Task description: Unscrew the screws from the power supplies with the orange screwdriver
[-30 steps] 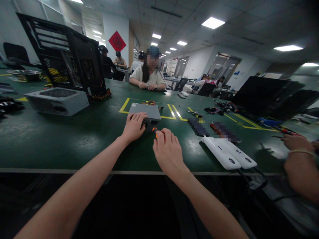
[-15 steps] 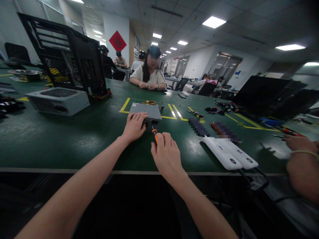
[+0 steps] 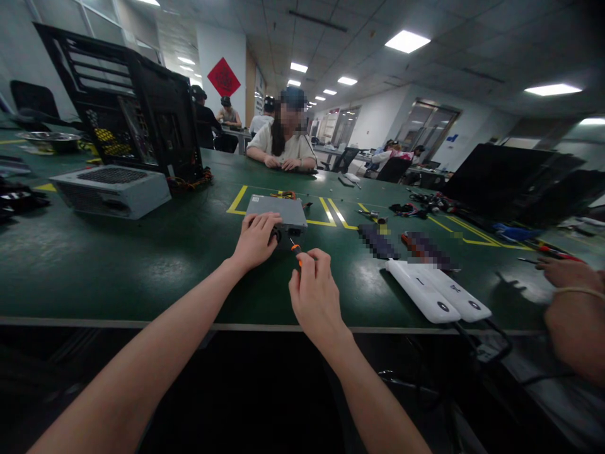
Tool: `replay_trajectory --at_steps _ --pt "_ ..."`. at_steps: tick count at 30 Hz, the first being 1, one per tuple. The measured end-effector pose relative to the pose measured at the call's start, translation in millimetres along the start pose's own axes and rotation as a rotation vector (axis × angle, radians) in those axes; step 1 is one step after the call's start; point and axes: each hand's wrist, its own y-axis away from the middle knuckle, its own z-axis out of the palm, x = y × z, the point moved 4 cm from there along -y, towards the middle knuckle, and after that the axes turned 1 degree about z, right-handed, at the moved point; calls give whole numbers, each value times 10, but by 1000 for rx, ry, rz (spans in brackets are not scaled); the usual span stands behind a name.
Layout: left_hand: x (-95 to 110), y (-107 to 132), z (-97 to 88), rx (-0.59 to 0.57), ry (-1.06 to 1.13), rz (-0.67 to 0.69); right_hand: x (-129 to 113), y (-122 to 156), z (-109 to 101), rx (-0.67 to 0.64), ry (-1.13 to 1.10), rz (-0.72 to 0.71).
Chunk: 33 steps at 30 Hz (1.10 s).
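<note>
Box (image 3: 286,211) at 12 o'clock; left hand (image 3: 256,243) on its 7 o'clock corner, grip unclear. Right hand (image 3: 316,290), box's 5 o'clock, gripped screwdriver (image 3: 295,248); had rolled slightly, suggesting turning stroke.

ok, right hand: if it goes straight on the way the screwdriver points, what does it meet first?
Probably the near face of the grey metal box, by its black socket. The screwdriver in the right hand leads; its tip may already touch, depth is unclear.
</note>
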Motion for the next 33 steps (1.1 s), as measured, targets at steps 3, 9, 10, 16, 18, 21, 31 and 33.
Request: replay_trajectory --at_steps 3,9,10,16,18,21,31,33 --pt "-1 2 -1 6 0 7 -50 34 46 -34 -34 -44" --pt "-2 1 0 3 -5 10 28 -30 51 -26 17 73" --pt "-1 1 -1 1 -5 9 35 -34 43 -18 -5 95" --pt "-1 1 -7 -5 -7 -1 -65 19 58 45 -202 107" --pt "-2 0 -5 -5 -6 -4 -99 27 80 65 -219 70" --pt "-5 -3 -2 -3 -6 -2 -81 20 111 105 -159 29" --pt "-12 -3 -11 -5 3 -3 25 19 208 305 -302 -48" --pt "-7 -3 -16 -2 2 -3 4 41 219 288 -316 -70"
